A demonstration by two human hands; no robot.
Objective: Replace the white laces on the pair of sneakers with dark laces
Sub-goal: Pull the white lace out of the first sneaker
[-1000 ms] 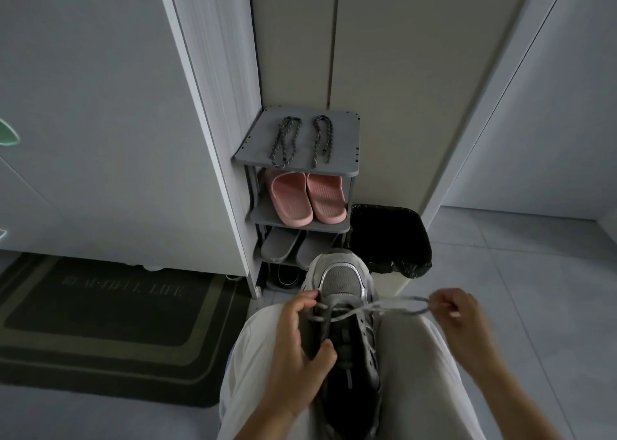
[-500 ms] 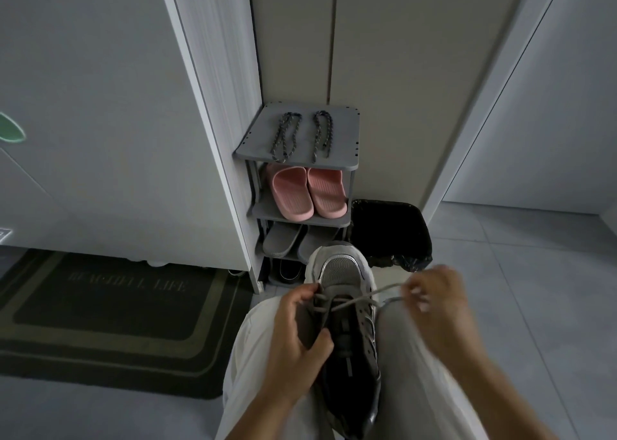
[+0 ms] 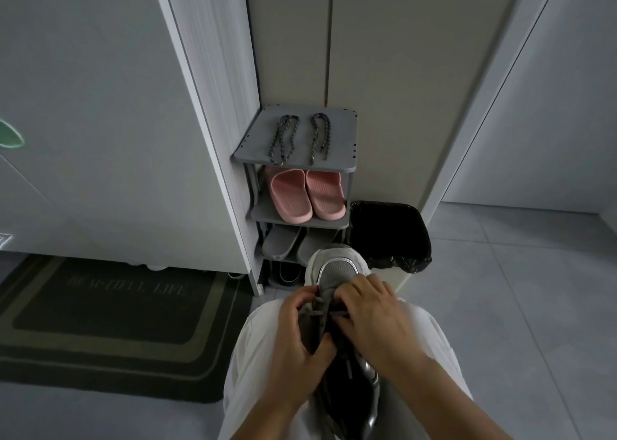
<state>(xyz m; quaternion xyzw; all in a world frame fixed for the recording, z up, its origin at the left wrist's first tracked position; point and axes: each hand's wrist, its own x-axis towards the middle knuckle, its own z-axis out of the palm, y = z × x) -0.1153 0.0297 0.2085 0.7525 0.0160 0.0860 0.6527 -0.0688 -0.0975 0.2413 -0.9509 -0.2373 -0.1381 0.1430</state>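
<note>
Your left hand (image 3: 293, 332) grips the sneaker (image 3: 337, 269) by its tongue. Your right hand (image 3: 370, 309) — earlier out to the sneaker's right — now pinches the white lace (image 3: 317, 312) over it.

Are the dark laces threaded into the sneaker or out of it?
Out: both dark laces lie twisted on the top shelf of the shoe rack, apart from the sneaker on the person's lap.
</note>
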